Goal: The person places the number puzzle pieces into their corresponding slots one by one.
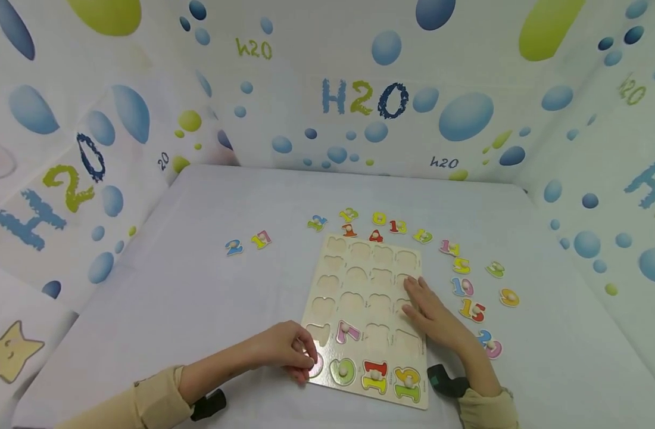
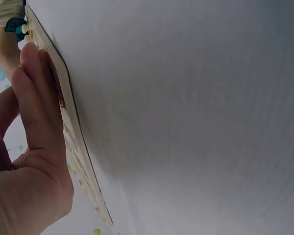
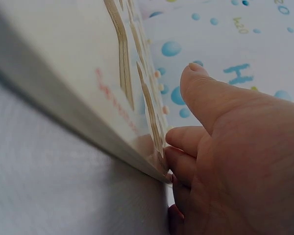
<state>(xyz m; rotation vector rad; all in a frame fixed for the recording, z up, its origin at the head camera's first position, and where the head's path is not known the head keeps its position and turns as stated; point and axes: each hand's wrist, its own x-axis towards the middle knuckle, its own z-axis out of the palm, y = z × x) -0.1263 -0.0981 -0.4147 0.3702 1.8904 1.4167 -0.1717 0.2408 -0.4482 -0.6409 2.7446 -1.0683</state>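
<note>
A wooden number puzzle board [image 1: 345, 265] lies on the white-covered table. At its lower left corner, my left hand [image 1: 290, 348] pinches with thumb and fingertips at a number puzzle piece [image 1: 318, 366]; its knob and most of its shape are hidden. In the left wrist view, the left hand's fingers [image 2: 39, 107] lie along the board's edge. My right hand [image 1: 434, 313] rests with extended fingers on the board's right side. Beside the left hand, a green 6 [image 1: 342, 372], an 11 [image 1: 375, 377] and a 16 [image 1: 408, 384] sit in the bottom row, with a pink 7 [image 1: 347, 332] above.
Loose number pieces with knobs curve around the board's top and right, among them a 15 [image 1: 473, 310], a 20 [image 1: 490, 344] and a 4 [image 1: 376, 236]. Out to the left lie a blue 2 [image 1: 233, 247] and a 17 [image 1: 261, 239]. Patterned curtains [image 1: 306, 53] surround the table.
</note>
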